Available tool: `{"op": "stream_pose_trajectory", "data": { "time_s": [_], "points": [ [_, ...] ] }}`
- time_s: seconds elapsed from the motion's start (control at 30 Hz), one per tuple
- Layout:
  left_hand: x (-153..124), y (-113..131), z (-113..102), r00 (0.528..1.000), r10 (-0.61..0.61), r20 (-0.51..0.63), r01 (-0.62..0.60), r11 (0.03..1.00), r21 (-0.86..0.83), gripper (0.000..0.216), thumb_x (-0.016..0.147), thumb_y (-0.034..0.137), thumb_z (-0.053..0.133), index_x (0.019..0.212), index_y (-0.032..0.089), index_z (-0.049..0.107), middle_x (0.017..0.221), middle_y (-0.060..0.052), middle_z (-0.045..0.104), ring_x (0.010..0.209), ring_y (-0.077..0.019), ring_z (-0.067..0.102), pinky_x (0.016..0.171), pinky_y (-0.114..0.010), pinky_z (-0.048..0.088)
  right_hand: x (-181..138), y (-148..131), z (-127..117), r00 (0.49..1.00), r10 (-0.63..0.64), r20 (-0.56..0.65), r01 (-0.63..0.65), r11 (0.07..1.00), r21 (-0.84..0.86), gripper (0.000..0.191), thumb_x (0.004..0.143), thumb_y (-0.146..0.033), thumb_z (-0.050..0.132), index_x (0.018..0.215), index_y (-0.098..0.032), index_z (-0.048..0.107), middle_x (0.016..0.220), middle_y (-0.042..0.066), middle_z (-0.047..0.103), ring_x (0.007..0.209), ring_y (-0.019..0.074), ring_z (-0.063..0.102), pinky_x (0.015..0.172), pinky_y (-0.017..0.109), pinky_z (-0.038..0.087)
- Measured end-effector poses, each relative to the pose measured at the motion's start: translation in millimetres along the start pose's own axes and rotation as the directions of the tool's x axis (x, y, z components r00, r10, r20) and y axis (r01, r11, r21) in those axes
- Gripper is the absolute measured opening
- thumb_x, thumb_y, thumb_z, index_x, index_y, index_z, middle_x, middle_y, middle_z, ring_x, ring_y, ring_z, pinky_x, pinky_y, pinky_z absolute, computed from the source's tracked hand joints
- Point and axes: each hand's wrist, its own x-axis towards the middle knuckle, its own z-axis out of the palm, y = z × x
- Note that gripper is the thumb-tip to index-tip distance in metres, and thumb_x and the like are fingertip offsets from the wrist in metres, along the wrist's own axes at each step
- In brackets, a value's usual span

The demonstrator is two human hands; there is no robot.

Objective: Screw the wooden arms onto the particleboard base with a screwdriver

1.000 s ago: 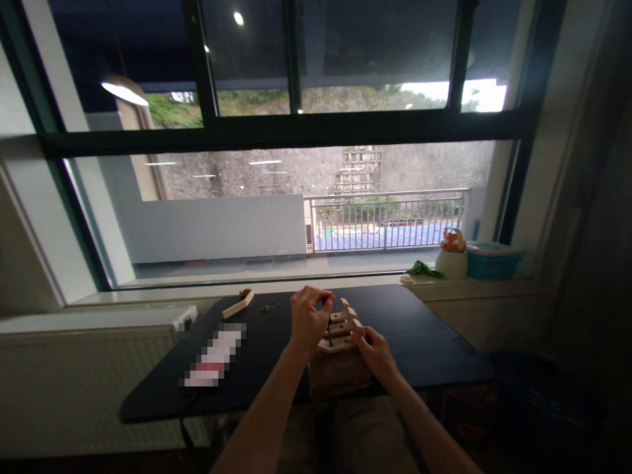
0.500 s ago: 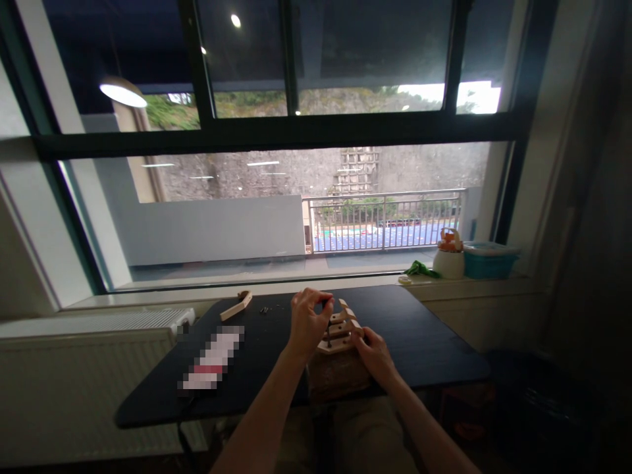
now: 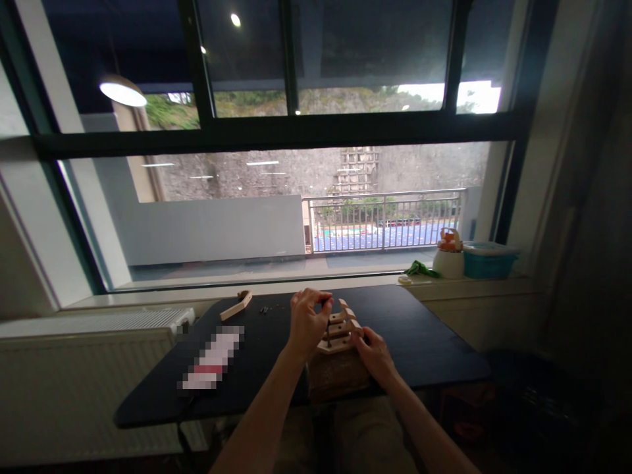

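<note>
A small wooden assembly (image 3: 340,329) of stacked light slats rests on a brown block (image 3: 338,375) at the near edge of the black table (image 3: 419,342). My left hand (image 3: 307,320) is pinched shut round the top of a thin dark tool (image 3: 329,329) that stands upright on the slats. My right hand (image 3: 374,352) grips the right side of the assembly and holds it steady.
A loose wooden piece (image 3: 237,305) and a few small dark screws (image 3: 265,309) lie at the table's far left. A blurred flat item (image 3: 212,359) lies on the left. On the sill stand a white pot (image 3: 448,260), a teal tub (image 3: 488,260) and a green cloth (image 3: 419,268). A radiator (image 3: 89,322) sits left.
Both hands stay on the assembly; the left hand's fingers have shifted slightly round the tool. The view has drifted a little.
</note>
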Motion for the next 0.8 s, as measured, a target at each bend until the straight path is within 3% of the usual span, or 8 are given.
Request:
{"op": "stream_pose_trajectory", "data": {
  "time_s": [0.8],
  "points": [
    [-1.8,1.8,2.7,0.999,-0.014,0.044,0.013,1.000,0.016,0.013,0.078,0.019,0.058,0.085,0.024,0.067,0.085,0.000,0.069,0.085,-0.0168,0.062,0.102,-0.046,0.028,-2.0,-5.7,-1.7,1.000,-0.006,-0.023,0.006,1.000,0.012,0.031,0.077,-0.045,0.045,0.065,-0.018,0.055,0.061,0.001,0.055,0.060,0.0147,0.046,0.057,0.026,0.033]
  ]
}}
